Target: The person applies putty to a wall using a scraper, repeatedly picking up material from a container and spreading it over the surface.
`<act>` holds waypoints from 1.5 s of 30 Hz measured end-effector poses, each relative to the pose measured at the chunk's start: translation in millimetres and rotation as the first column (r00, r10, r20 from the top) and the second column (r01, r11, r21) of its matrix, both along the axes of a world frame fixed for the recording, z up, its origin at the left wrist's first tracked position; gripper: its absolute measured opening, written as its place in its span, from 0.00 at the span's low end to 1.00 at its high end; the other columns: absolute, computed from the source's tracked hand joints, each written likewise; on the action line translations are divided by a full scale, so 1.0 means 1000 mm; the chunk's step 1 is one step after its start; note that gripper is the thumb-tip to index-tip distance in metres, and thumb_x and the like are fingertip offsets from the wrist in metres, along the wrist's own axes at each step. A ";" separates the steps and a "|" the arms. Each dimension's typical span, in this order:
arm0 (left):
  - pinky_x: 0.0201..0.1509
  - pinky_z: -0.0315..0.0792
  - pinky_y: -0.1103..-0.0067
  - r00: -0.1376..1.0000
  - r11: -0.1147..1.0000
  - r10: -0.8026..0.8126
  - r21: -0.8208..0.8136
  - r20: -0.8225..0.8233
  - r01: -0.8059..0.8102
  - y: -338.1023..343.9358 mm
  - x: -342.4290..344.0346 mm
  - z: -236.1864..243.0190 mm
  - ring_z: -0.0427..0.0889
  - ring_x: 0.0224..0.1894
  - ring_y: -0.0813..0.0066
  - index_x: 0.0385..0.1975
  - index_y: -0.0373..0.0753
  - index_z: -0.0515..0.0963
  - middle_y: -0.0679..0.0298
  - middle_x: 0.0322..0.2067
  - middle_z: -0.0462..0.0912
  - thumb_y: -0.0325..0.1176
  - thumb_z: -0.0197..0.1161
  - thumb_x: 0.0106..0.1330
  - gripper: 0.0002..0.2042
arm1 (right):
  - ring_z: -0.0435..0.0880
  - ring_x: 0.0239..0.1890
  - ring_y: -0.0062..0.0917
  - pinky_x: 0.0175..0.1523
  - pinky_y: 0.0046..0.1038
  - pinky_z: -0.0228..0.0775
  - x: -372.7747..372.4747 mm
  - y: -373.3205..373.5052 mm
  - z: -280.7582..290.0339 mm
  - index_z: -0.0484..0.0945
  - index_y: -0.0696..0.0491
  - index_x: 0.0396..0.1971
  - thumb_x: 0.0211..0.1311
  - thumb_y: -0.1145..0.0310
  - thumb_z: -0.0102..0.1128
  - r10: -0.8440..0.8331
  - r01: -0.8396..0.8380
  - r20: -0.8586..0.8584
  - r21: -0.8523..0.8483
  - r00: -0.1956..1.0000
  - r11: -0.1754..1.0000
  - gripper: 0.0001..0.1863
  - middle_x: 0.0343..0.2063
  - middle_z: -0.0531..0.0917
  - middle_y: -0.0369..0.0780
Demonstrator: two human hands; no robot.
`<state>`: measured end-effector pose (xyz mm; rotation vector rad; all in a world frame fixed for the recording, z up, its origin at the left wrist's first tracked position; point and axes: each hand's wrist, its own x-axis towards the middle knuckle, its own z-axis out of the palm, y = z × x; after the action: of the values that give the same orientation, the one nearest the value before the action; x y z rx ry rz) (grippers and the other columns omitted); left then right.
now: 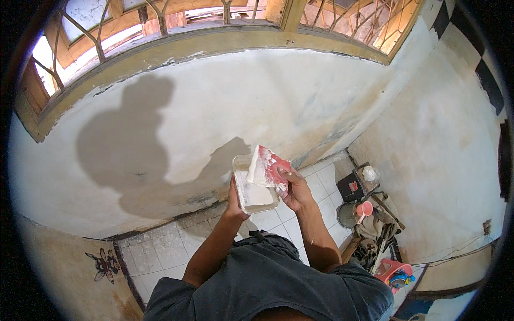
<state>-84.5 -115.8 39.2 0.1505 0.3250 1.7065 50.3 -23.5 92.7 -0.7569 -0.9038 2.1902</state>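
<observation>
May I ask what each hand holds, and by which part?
The left hand holds the rectangular container by its left side; the right hand grips the red scraper by its right edge.

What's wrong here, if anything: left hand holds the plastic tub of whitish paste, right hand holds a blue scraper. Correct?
Not quite: the scraper is red, smeared with white, not blue, per the head view. Rest stands: left hand on the plastic tub of whitish paste, right hand on the scraper.

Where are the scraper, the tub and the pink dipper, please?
Scraper (272, 166), head view: on its red blade.
Tub (261, 208), head view: on its near rim.
Pink dipper (365, 208), head view: on its cup.
</observation>
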 end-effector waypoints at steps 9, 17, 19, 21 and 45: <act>0.51 0.79 0.65 0.995 0.991 0.090 -0.107 0.038 -0.085 -0.008 -0.016 -0.017 0.83 0.47 0.65 0.57 0.44 0.71 0.60 0.48 0.81 0.58 0.39 0.72 0.28 | 0.84 0.39 0.22 0.42 0.20 0.81 -0.027 -0.002 0.009 0.74 0.54 0.47 0.63 0.70 0.61 -0.015 -0.043 -0.315 -0.174 0.949 0.984 0.14 0.41 0.82 0.38; 0.58 0.74 0.59 0.996 0.997 0.079 -0.018 0.047 -0.079 -0.024 -0.026 -0.027 0.80 0.53 0.59 0.63 0.45 0.66 0.59 0.55 0.77 0.62 0.37 0.71 0.32 | 0.82 0.36 0.17 0.34 0.20 0.79 -0.086 0.024 0.041 0.76 0.51 0.43 0.61 0.72 0.64 -0.234 0.275 -0.382 0.055 0.894 0.960 0.11 0.37 0.83 0.33; 0.58 0.73 0.58 0.993 0.994 0.113 -0.014 0.038 -0.113 -0.029 -0.025 -0.024 0.79 0.54 0.59 0.64 0.44 0.66 0.58 0.56 0.76 0.62 0.37 0.71 0.32 | 0.82 0.36 0.19 0.35 0.21 0.79 -0.102 0.028 0.049 0.75 0.51 0.44 0.60 0.75 0.64 -0.296 0.403 -0.450 0.160 0.842 0.901 0.13 0.37 0.82 0.34; 0.59 0.73 0.59 0.985 0.986 0.165 -0.040 0.055 -0.163 -0.037 -0.024 -0.021 0.78 0.55 0.60 0.64 0.44 0.65 0.59 0.57 0.75 0.62 0.36 0.72 0.32 | 0.82 0.36 0.21 0.35 0.22 0.79 -0.116 0.023 0.064 0.75 0.52 0.44 0.60 0.76 0.63 -0.386 0.497 -0.404 0.219 0.829 0.839 0.13 0.38 0.81 0.35; 0.60 0.72 0.61 0.978 0.979 0.203 -0.013 -0.049 -0.204 -0.179 -0.128 -0.013 0.76 0.58 0.62 0.65 0.46 0.64 0.62 0.58 0.74 0.58 0.36 0.73 0.29 | 0.76 0.30 0.35 0.28 0.33 0.70 -0.248 -0.008 0.062 0.72 0.49 0.27 0.37 0.78 0.63 -0.635 -0.211 -0.313 0.762 0.706 -0.612 0.14 0.27 0.72 0.39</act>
<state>-212.9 -295.0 26.5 0.1482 0.4020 1.9044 -197.4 -31.8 154.5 -0.3353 -1.9894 -0.3702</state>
